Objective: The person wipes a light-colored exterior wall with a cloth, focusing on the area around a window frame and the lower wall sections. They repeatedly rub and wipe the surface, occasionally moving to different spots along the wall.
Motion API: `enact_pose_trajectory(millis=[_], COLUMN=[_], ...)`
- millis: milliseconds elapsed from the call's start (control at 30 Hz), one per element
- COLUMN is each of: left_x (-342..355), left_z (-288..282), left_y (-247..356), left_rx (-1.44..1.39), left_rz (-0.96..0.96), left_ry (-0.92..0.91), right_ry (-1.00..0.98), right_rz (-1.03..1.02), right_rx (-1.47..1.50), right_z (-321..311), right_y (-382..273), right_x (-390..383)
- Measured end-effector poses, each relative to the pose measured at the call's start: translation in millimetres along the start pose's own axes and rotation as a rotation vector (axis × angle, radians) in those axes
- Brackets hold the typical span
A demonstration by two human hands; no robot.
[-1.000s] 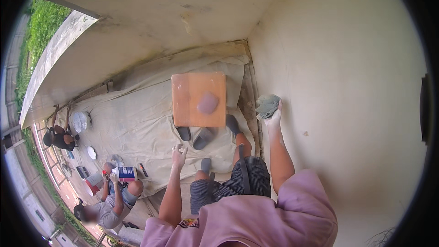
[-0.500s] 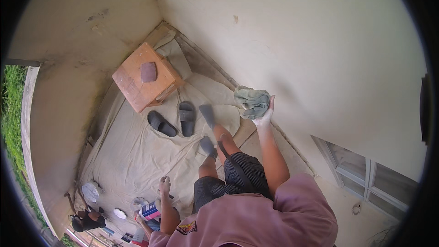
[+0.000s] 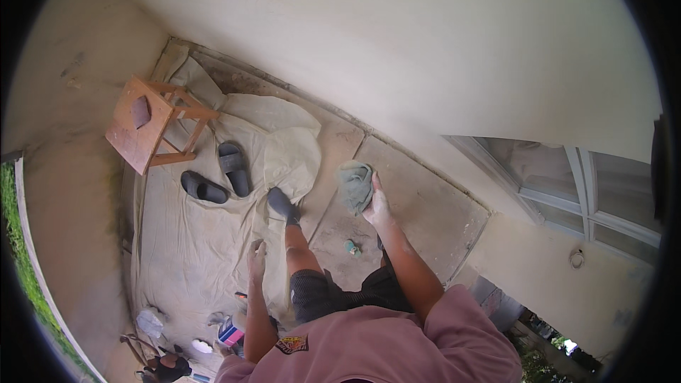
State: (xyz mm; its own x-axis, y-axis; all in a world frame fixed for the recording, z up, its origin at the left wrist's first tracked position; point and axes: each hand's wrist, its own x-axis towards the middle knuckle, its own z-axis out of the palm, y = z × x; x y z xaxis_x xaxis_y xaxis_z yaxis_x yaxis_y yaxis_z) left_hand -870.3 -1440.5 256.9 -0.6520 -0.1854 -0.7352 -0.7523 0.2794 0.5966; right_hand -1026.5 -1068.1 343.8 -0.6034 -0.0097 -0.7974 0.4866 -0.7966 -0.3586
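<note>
Holding bunched grey-green cloth (image 3: 354,187) in fingers of right hand (image 3: 380,208). Likely light, limp; best gripped by gathered middle. Cannot tell spread of fingers on left hand (image 3: 257,261).

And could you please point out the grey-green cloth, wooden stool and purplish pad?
Grey-green cloth (image 3: 355,188): head view, its folded middle.
Wooden stool (image 3: 133,143): head view, bare seat.
Purplish pad (image 3: 141,112): head view, its upper face.
</note>
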Motion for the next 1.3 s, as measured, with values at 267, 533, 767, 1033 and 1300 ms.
enact_pose_trajectory(millis=[267,533,767,1033,1300], left_x=[-107.9,-210.9,-256.5,-285.6,-278.9], left_z=[309.8,455.6,484.3,522.9,546.6], left_y=[166.3,140.3,90.4,46.8,50.8], left_rx=[-1.237,-0.857,-0.701,-0.315,-0.469], left_rz=[-0.154,0.052,0.035,0.281,0.297], left_ry=[-0.492,-0.004,-0.142,-0.318,-0.312], right_ry=[-0.255,-0.013,-0.101,-0.152,-0.191], right_rz=[0.094,-0.173,-0.009,-0.142,-0.138], right_rx=[-0.084,-0.854,-0.251,-0.160,-0.152], right_z=[-142.7,-304.5,-376.1,-412.2,-471.6], right_y=[-56.9,-119.5,-111.5,-83.2,-96.6], right_x=[-69.1,-133.3,-174.8,-173.1,-122.1])
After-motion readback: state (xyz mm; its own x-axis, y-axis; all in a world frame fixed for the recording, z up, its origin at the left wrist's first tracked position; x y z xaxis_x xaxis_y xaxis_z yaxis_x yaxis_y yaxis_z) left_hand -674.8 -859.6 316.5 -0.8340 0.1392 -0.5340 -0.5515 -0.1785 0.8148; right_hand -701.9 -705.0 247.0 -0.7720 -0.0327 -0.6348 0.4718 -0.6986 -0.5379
